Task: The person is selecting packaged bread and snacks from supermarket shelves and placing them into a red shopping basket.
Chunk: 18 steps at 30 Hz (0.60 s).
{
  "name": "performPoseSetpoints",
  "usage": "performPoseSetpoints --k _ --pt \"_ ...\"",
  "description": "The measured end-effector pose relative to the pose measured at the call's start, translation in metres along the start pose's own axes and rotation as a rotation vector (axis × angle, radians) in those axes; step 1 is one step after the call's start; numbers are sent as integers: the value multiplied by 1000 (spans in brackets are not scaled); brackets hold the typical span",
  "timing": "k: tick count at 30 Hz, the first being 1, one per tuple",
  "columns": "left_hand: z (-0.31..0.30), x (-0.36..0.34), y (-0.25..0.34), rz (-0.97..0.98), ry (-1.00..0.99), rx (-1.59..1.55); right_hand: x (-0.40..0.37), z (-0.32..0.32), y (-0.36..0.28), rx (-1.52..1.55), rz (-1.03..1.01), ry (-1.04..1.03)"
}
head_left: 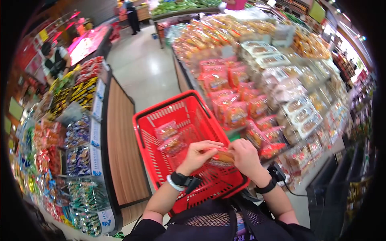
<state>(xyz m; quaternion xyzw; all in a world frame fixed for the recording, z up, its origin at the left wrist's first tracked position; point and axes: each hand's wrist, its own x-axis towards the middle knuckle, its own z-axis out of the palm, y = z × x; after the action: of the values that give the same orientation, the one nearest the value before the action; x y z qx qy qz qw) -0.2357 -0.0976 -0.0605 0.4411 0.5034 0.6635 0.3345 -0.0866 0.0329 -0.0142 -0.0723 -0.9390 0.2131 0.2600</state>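
Observation:
A packaged bread [222,158] in clear and red wrapping is held over the near right part of a red shopping basket [149,114]. My left hand [199,156] pinches its left side with closed fingers. My right hand [244,154] grips its right end, fingers closed. Inside the basket, towards the left, lie two similar packs, one [166,130] above the other [172,145] in the view. Just right of the basket, red-wrapped packs [235,114] fill part of a display.
Wrapped goods in trays [301,114] cover the right display. A wood-sided shelf [120,148] with bagged snacks [78,134] stands left. One person [56,62] is behind it; another [132,18] stands at the far end of the aisle.

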Motion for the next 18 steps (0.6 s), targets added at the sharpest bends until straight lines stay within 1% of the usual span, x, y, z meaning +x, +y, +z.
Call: performPoseSetpoints --k 1,2,3,4,5,6,8,9,13,15,16,18 --pt "0 -1 -2 -10 42 -9 0 3 1 -1 31 28" --pt "0 -1 -4 -20 80 -22 2 5 0 12 6 28" --pt "-2 -1 -6 -12 98 -10 3 5 -2 126 122 89" --pt "-4 0 -8 -39 176 -58 2 6 -2 239 243 147" --pt "-8 0 -10 -66 253 -108 -3 15 7 396 353 161" --pt "-12 1 -10 -60 265 -99 -7 26 14 405 341 156" --pt "-18 1 -11 -137 443 -258 -16 44 25 777 533 175" --pt "-22 4 -16 -122 463 -322 -18 49 25 905 559 157" --pt "-25 2 -21 -147 512 -339 -16 57 18 930 586 168" --pt "-21 3 -20 -192 534 -469 -7 59 9 978 591 378" --pt "-21 3 -22 -191 541 -466 -7 60 12 984 590 371" --pt "-23 3 -29 -243 480 -402 -10 61 22 998 586 302"
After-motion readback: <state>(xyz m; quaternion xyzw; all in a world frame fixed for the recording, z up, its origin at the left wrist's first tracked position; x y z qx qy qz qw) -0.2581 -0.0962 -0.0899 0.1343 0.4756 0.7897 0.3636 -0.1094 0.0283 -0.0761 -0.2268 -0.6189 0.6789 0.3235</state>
